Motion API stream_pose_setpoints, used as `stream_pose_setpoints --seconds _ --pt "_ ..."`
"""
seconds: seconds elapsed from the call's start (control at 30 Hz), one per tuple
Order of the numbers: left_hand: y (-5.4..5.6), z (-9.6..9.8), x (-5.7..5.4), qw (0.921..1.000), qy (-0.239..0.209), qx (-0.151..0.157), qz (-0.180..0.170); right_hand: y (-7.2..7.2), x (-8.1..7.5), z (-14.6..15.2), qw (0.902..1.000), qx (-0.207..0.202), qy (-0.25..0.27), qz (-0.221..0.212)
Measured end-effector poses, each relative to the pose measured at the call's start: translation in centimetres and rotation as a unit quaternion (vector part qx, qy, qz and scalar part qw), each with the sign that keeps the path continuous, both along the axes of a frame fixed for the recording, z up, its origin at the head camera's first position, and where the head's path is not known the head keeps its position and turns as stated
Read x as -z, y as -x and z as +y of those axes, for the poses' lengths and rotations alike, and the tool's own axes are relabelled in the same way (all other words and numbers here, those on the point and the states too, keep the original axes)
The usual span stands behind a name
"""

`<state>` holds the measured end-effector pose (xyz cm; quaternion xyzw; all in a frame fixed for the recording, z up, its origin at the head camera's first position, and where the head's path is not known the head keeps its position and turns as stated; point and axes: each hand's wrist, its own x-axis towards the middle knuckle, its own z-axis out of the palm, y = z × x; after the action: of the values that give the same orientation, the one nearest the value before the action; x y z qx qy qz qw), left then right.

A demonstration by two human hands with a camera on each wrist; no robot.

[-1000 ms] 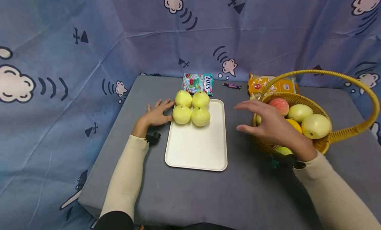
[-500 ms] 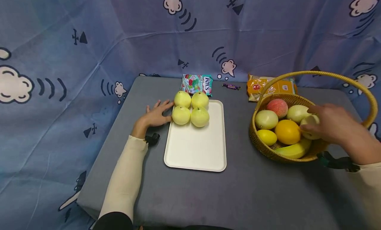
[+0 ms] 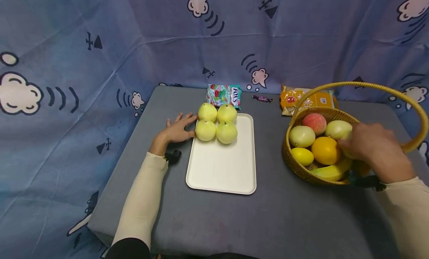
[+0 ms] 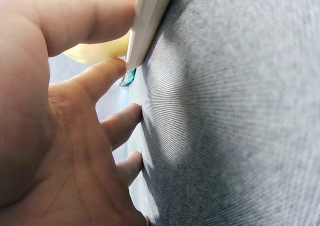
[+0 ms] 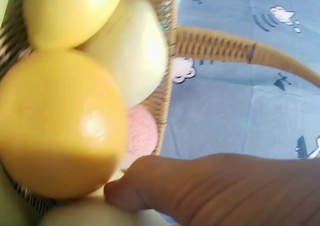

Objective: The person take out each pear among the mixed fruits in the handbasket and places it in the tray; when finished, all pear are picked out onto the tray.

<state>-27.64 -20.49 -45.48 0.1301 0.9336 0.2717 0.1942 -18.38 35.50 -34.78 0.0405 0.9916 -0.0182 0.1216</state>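
Head view: a grey, finely ribbed cloth covers the bench (image 3: 218, 223), backed by a creased blue curtain (image 3: 151, 16) printed with pale clouds. On the bench lies a smooth, cream, round-cornered tray (image 3: 222, 166) with a low rim; four waxy, yellow-green round fruits (image 3: 226, 132) sit in a tight two-by-two block at its far left corner. Spread wide and holding nothing, the left hand (image 3: 176, 130) rests at the tray's left side, thumb and forefinger against the rim, other fingertips on the cloth. To the right stands a golden woven basket (image 3: 289, 164) with a tall, cord-like arched handle (image 3: 355, 83). Inside are a glossy, dimpled orange (image 3: 325, 150), a fuzzy pink peach (image 3: 315, 123), a smooth lemon (image 3: 302, 156), a curved banana (image 3: 330, 172) and pale oval fruits (image 3: 302, 136). The right hand (image 3: 377, 143), blurred, is bent over another pale fruit (image 5: 82, 215) at the basket's right side, thumb against it; whether the hidden fingers grip it, I cannot tell. That fruit looks pale and smooth, its outline soft and mostly covered
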Motion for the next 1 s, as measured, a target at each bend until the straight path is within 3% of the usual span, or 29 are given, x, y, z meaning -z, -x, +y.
stream_pose_setpoints --seconds 0.27,0.5,0.6,0.83,0.93,1.0 --pt "0.1 -0.1 0.2 1.0000 -0.003 -0.002 -0.001 -2.4 0.6 -1.0 0.9928 -0.011 0.041 0.112" --pt "0.2 -0.1 0.1 1.0000 -0.007 -0.001 -0.002 -4.5 -0.2 -2.4 0.9708 -0.072 0.116 0.197" --pt "0.2 -0.2 -0.3 0.9999 -0.009 -0.004 -0.002 -4.9 -0.8 -3.9 0.9534 -0.114 0.185 0.209" --pt "0.2 -0.1 -0.6 1.0000 -0.006 0.001 0.001 -4.9 -0.2 -8.9 0.8847 -0.218 0.344 0.227" --pt "0.1 -0.1 -0.5 1.0000 -0.008 0.005 -0.001 -4.6 0.7 -11.5 0.8667 -0.257 0.377 0.202" --pt "0.0 -0.1 -0.4 0.9999 -0.007 0.007 -0.002 -4.4 1.5 -13.2 0.8606 -0.276 0.387 0.183"
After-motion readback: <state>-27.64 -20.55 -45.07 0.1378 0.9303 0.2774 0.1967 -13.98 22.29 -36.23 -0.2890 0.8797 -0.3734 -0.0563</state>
